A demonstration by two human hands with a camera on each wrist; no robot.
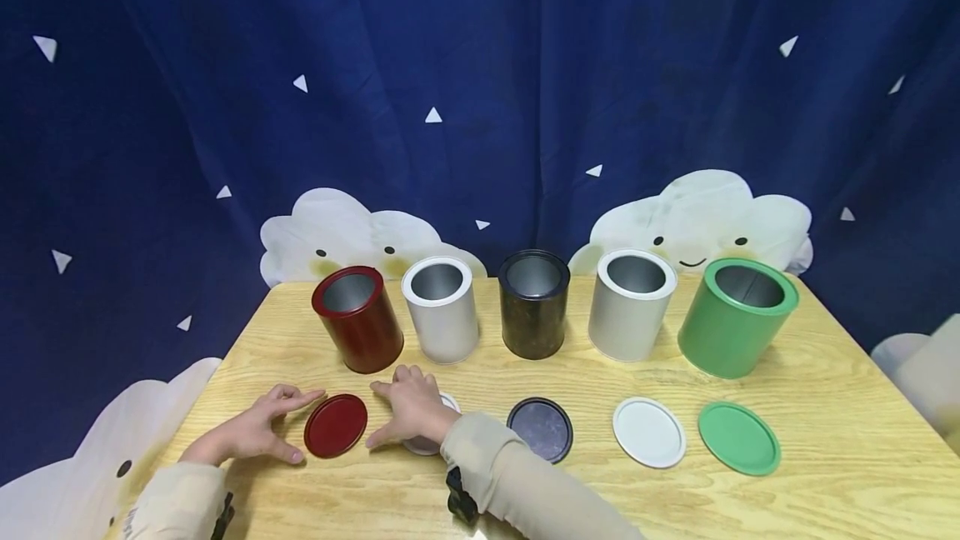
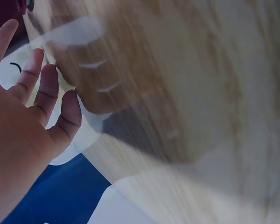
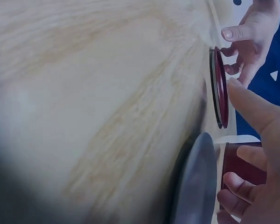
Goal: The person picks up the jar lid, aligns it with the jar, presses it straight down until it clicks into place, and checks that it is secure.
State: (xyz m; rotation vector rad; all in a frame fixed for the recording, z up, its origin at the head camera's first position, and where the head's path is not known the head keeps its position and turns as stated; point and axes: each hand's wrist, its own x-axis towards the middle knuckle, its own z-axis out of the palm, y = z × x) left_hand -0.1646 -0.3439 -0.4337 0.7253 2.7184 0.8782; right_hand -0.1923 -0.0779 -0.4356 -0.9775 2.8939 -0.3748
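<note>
A round red lid point(image 1: 336, 426) lies flat on the table between the two hands. To its left, the left hand point(image 1: 258, 427) has thumb and index finger spread apart, close to the lid's edge. On the other side, the right hand point(image 1: 414, 409) spreads its thumb and fingers toward the red lid and holds nothing. Beneath and behind that hand, a white lid point(image 1: 450, 402) is partly hidden. In the right wrist view the red lid point(image 3: 220, 88) stands between the hands, with the white lid point(image 3: 196, 182) nearer the camera. Behind the lids is an open red can point(image 1: 363, 325).
Along the back stand a small white can point(image 1: 444, 319), a black can point(image 1: 534, 315), a larger white can point(image 1: 628, 315) and a green can point(image 1: 731, 332), all uncovered. In front lie a black lid point(image 1: 542, 427), a white lid point(image 1: 649, 432) and a green lid point(image 1: 740, 437).
</note>
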